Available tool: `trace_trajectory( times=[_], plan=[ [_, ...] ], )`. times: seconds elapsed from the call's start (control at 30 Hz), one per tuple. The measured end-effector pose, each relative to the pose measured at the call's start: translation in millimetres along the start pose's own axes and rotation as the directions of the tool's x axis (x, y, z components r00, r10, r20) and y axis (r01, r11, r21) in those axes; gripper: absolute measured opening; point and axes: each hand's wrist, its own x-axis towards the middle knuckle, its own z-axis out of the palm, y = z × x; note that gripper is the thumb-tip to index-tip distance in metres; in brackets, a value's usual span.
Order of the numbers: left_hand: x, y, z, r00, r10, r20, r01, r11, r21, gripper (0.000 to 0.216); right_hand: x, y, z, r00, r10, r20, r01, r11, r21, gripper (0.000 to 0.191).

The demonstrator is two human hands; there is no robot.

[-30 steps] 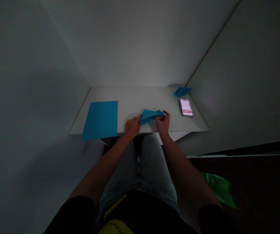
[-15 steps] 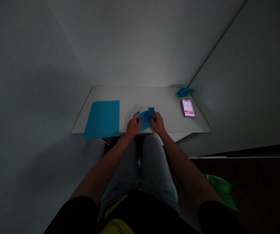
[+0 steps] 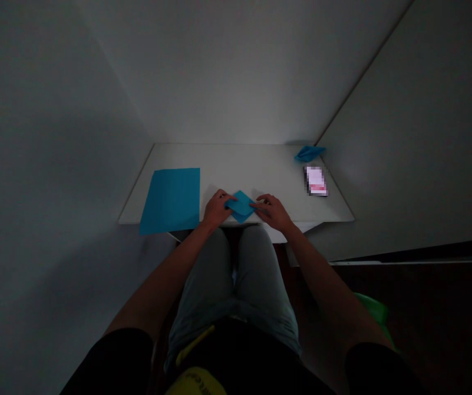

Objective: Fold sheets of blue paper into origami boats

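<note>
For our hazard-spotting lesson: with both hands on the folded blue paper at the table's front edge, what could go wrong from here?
The folded paper lies close to the table's front edge between the left hand and right hand; a push might send it off.
The flat blue sheet seems to overhang that edge and could slide down.
Dim light may hide misaligned creases.

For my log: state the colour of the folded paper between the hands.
Folded paper is blue; head view.

Black short sleeves [image 3: 123, 359]; left hand [image 3: 216, 206], right hand [image 3: 276, 212] bare; greyish trousers [image 3: 236, 274], perhaps shorts; yellow item [image 3: 195, 382] at waist.
</note>
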Motion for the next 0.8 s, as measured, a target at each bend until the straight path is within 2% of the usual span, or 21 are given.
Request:
trace_trajectory(
  times=[0.1, 0.2, 0.33, 0.43, 0.5, 0.63, 0.8],
  plan=[
    [-0.1, -8.7, -6.8, 0.991, 0.113, 0.07, -0.116, 0.992, 0.039, 0.029, -1.0, 0.7, -0.2, 0.999, 0.044, 0.017, -0.044, 0.999, -0.021, 0.028],
    [0.6, -17.4, -11.7, 0.986, 0.141, 0.084, -0.138, 0.99, -0.037, 0.025, 1.9, -1.2, 0.7, 0.998, 0.068, 0.013, -0.068, 0.998, -0.006, 0.027],
    [2.9, -21.3, -9.2, 0.997, 0.04, 0.069, -0.032, 0.993, -0.11, 0.021, 9.2, -3.4, 4.8, 0.981, 0.191, -0.025, -0.19, 0.98, 0.059, 0.029],
    [4.5, -16.3, -3.5, 0.998, -0.053, 0.025, 0.055, 0.996, -0.072, 0.023, 14.9, -6.3, 8.9, 0.949, 0.31, -0.06, -0.307, 0.95, 0.045, 0.029],
    [4.6, -10.9, -1.1, 0.998, -0.067, -0.005, 0.067, 0.997, -0.028, 0.031, 17.1, -9.4, 10.3, 0.937, 0.34, -0.081, -0.341, 0.94, 0.006, 0.026],
    [2.7, -1.0, -0.5, 0.999, 0.023, -0.029, -0.02, 0.995, 0.101, 0.046, 16.3, -14.2, 8.6, 0.961, 0.267, -0.069, -0.271, 0.961, -0.052, 0.037],
    [2.2, 6.0, 2.9, 0.966, 0.195, 0.169, -0.225, 0.958, 0.181, 0.055, 11.2, -13.3, 8.3, 0.989, 0.147, -0.012, -0.147, 0.975, -0.167, 0.034]
  ],
)
